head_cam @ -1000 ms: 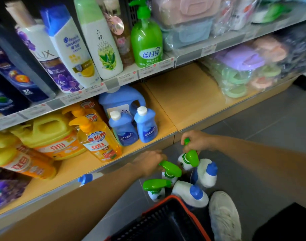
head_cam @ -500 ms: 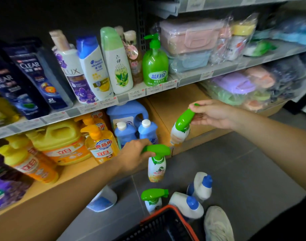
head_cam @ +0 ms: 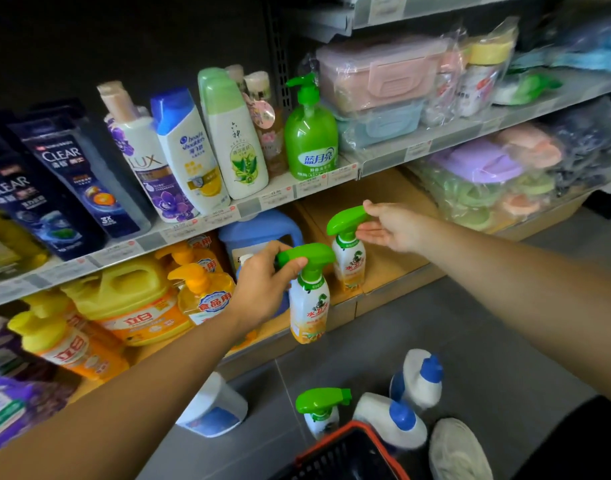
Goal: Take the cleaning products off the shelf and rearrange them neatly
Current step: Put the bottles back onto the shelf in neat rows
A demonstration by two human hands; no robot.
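My left hand [head_cam: 262,280] grips the green trigger head of a white and orange spray bottle [head_cam: 308,308], which hangs upright just in front of the bottom shelf's edge. A second, identical spray bottle [head_cam: 348,261] stands on the wooden bottom shelf [head_cam: 397,261]. My right hand [head_cam: 392,226] is beside its green head with the fingers spread, and only the thumb touches the trigger. On the floor below stand a third spray bottle [head_cam: 322,407] and two white bottles with blue caps [head_cam: 422,379] [head_cam: 396,419].
A blue detergent jug [head_cam: 259,232] and yellow dish-soap bottles [head_cam: 131,303] fill the bottom shelf's left side. Shampoo bottles and a green pump bottle [head_cam: 311,136] stand on the shelf above. A red-rimmed basket [head_cam: 349,448], a shoe [head_cam: 460,448] and another white bottle [head_cam: 214,407] are on the floor.
Both hands lifted spray bottles from the floor up to the bottom shelf. The right hand's bottle now stands on the shelf and that hand's fingers have opened.
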